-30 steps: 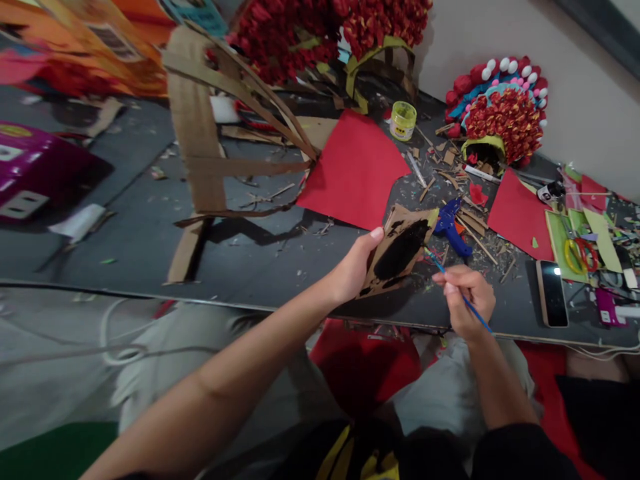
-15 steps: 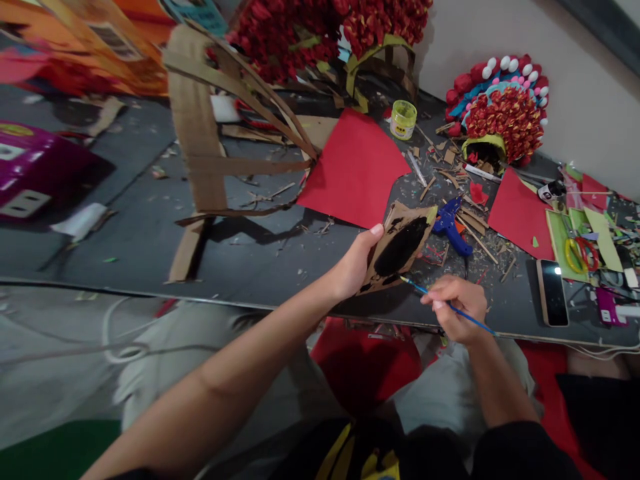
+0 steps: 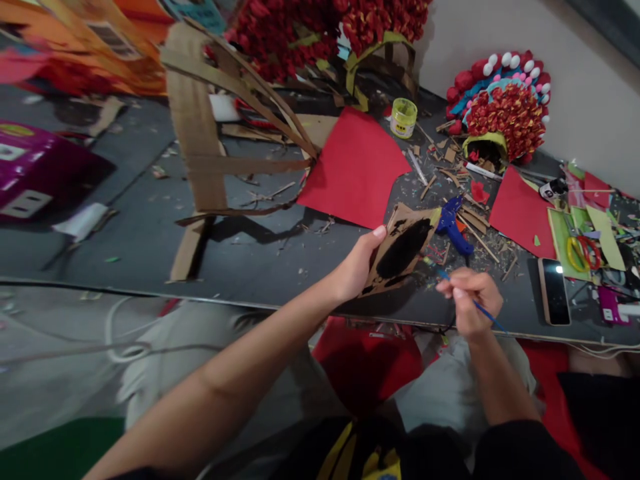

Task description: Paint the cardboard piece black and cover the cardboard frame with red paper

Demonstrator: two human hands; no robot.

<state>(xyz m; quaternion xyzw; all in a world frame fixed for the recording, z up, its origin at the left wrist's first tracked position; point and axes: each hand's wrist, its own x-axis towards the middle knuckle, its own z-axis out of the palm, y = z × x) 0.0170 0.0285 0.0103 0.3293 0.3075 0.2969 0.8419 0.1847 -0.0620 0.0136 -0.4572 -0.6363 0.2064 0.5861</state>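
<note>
My left hand (image 3: pixel 357 267) grips the left edge of a small cardboard piece (image 3: pixel 384 283), tilted above the front of the dark table (image 3: pixel 280 267). A large black painted oval (image 3: pixel 404 250) and smaller black marks cover its face. To the right, my right hand (image 3: pixel 473 299) pinches a thin blue brush (image 3: pixel 487 315). The brush tip is near the right edge of the cardboard, slightly blurred; contact cannot be made out. Just behind lies a blue glue gun (image 3: pixel 455 227).
A cardboard strip frame (image 3: pixel 195 127) stands left of a red sheet (image 3: pixel 355 167). Behind are a yellow jar (image 3: pixel 403 119) and a flowered headpiece (image 3: pixel 505 120). At the right lie a phone (image 3: pixel 554 292), scissors (image 3: pixel 583 253) and scraps.
My right hand and the brush have moved right, and the tip has left the lower edge of the black oval. My left hand still holds the cardboard in nearly the same place.
</note>
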